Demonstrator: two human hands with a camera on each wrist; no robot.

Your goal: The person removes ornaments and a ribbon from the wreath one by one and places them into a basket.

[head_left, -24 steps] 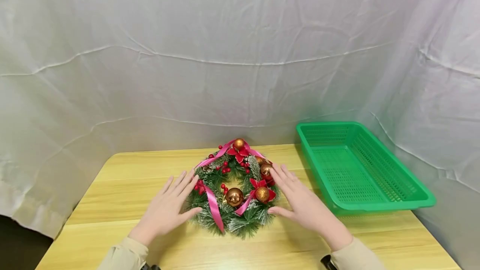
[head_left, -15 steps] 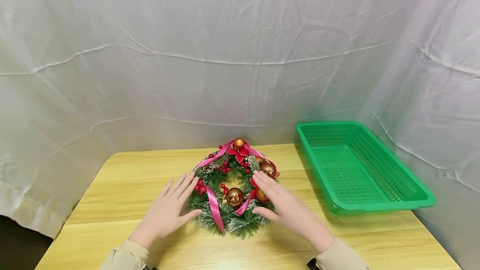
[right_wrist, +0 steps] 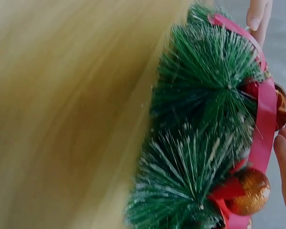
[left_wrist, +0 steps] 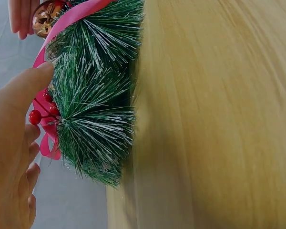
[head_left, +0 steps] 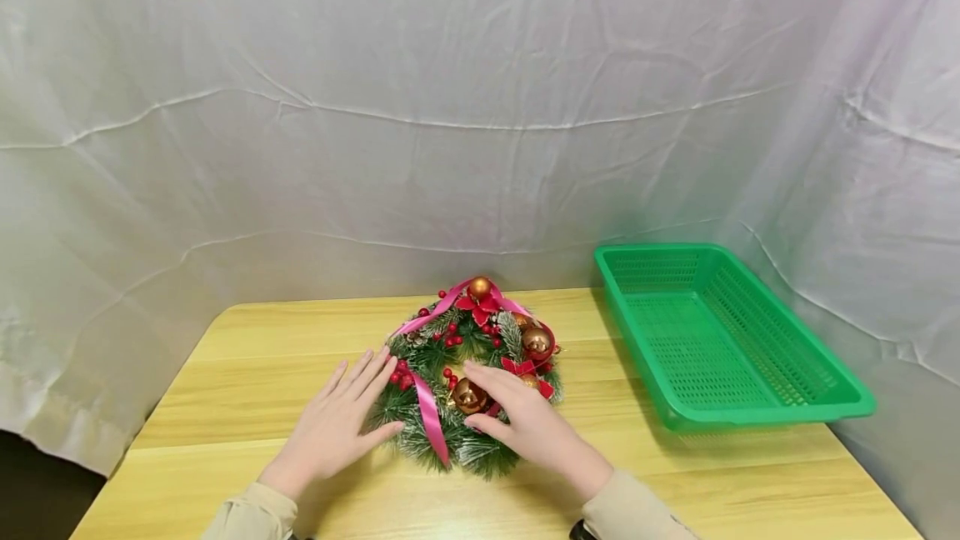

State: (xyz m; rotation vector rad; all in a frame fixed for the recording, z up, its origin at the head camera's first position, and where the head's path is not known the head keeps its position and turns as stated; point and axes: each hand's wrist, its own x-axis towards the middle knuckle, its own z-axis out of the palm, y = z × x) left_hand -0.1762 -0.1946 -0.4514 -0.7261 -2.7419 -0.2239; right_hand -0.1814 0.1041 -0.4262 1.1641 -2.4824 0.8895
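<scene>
Two flat hands (fingers (head_left: 480, 379) straight) on wreath (head_left: 457, 338).

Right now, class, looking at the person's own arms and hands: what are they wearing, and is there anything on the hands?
Both hands are bare: the left hand and right hand show no gloves or visible rings. Each arm wears a light beige long sleeve, the left sleeve and right sleeve, ending at the wrist. A dark object peeks beneath the right cuff; what it is cannot be told.
</scene>
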